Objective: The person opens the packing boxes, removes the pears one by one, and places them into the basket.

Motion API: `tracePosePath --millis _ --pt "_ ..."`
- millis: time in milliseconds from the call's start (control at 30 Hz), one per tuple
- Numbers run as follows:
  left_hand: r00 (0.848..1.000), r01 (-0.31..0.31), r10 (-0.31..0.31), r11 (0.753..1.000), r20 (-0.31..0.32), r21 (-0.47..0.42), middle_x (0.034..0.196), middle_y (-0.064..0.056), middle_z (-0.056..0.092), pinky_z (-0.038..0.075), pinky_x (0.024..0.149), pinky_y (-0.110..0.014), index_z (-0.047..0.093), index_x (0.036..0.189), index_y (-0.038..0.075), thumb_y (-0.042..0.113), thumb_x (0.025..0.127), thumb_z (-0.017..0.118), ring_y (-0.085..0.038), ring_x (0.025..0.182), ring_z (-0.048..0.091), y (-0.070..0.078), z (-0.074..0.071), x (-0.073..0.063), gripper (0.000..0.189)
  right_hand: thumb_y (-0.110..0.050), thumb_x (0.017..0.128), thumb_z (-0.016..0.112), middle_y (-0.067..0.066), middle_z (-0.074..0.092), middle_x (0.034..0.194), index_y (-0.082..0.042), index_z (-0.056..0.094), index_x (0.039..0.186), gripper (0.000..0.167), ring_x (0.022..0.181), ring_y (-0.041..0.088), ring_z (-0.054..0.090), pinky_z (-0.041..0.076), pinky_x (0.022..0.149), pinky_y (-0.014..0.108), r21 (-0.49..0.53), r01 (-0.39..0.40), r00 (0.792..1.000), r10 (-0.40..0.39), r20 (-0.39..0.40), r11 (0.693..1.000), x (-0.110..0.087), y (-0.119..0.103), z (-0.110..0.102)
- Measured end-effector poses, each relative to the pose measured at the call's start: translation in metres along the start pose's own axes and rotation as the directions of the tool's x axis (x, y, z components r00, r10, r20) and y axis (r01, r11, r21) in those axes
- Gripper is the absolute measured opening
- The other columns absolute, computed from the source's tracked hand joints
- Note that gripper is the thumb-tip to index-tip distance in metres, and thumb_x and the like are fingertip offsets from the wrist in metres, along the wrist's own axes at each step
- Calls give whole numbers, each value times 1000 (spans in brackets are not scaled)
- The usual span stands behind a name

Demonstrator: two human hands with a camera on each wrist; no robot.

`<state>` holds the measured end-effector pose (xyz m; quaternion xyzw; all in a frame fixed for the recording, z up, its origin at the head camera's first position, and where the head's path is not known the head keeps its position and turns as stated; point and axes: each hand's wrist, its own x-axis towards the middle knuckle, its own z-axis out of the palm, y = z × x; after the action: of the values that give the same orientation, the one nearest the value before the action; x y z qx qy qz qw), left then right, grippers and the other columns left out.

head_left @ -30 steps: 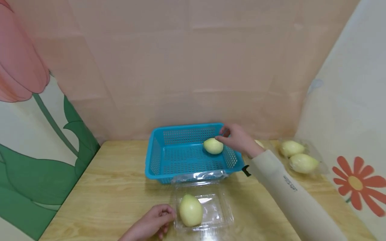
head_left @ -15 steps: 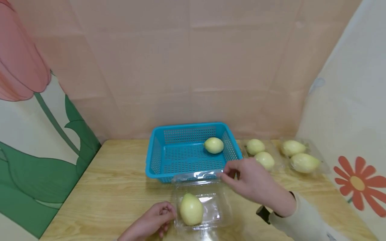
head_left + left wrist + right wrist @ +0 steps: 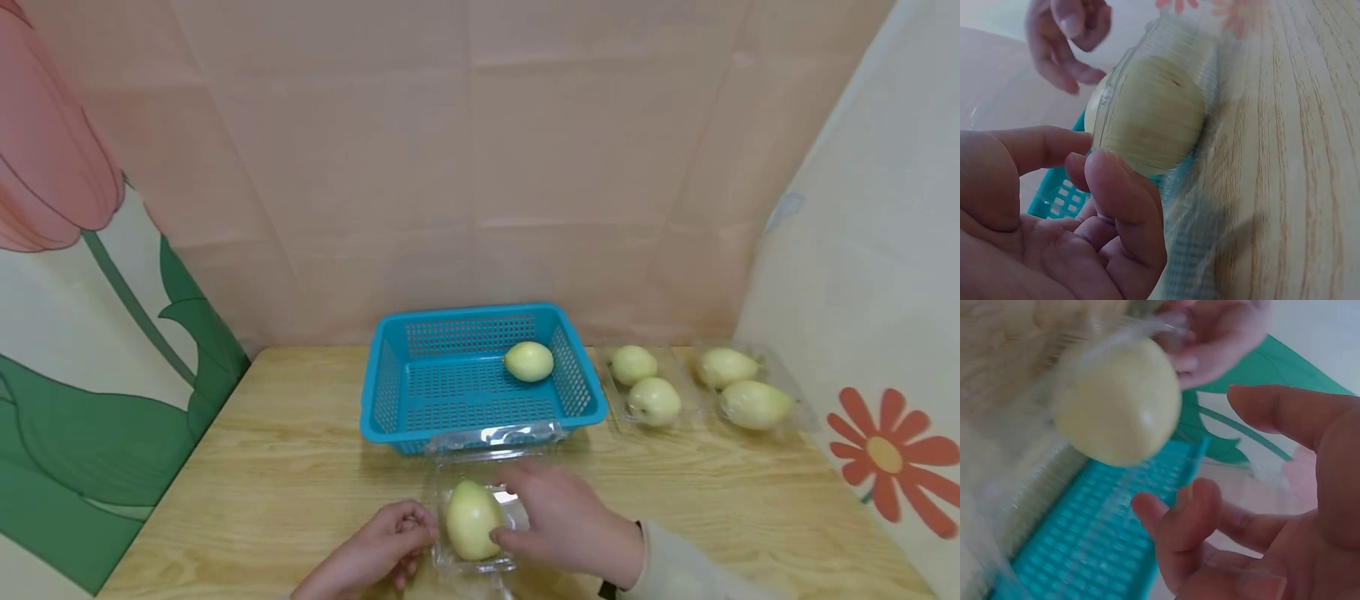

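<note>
A clear plastic clamshell box (image 3: pixel 517 546) lies opened at the front of the table, its lid (image 3: pixel 495 435) tipped up against a blue basket. In the box's left part sits a pale yellow pear (image 3: pixel 472 521). My left hand (image 3: pixel 386 542) pinches the box's left rim between thumb and index finger, seen close up in the left wrist view. Over the box, beside the pear, hovers my right hand (image 3: pixel 562 517), blurred, with fingers spread and nothing held. The right wrist view shows a gap between its fingers and the pear (image 3: pixel 1122 406).
The blue perforated basket (image 3: pixel 375 392) stands behind the box with one pear (image 3: pixel 528 362) inside. To its right are two clear boxes, one with two pears (image 3: pixel 654 402), the other with two more pears (image 3: pixel 756 405). A peach cloth (image 3: pixel 465 167) hangs behind the table.
My right hand has moved from the basket, past the lid's right corner, down to the pear in the front box. My left hand stays at the box's left rim.
</note>
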<state>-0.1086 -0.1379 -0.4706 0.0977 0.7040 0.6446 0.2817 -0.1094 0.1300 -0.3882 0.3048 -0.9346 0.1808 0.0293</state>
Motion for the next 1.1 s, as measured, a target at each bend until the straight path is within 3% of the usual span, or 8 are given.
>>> tracePosePath --millis 167,367,833,1100 --pt "1000 -5 5 1000 -3 -1 70 0 50 45 47 -20 57 104 -3 14 97 58 -12 60 49 0 0 0 18 -51 75 79 4 67 107 -12 63 122 63 88 22 66 51 59 36 -19 -81 995 82 55 997 7 -4 15" --pt "1000 -4 4 1000 -21 6 70 0 49 45 47 -22 57 104 -3 14 98 55 -13 60 49 -1 0 1 18 -56 73 79 3 66 101 -11 64 117 64 86 21 64 50 62 38 -19 -122 988 123 93 992 15 -4 29" --pt "1000 1 -1 1000 -6 0 71 0 49 46 48 -22 57 103 -3 18 101 54 -12 59 49 -2 -3 0 21 -62 69 78 -4 58 80 -13 61 107 65 66 9 50 40 54 28 -14 -174 972 174 155 985 28 -14 45" --pt "1000 -7 7 1000 -11 13 72 0 49 45 48 -22 57 102 -3 19 102 53 -12 60 49 -2 -2 2 22 -64 68 76 -7 54 76 -14 58 111 69 63 9 47 39 50 27 -2 -215 953 210 218 977 32 -16 48"
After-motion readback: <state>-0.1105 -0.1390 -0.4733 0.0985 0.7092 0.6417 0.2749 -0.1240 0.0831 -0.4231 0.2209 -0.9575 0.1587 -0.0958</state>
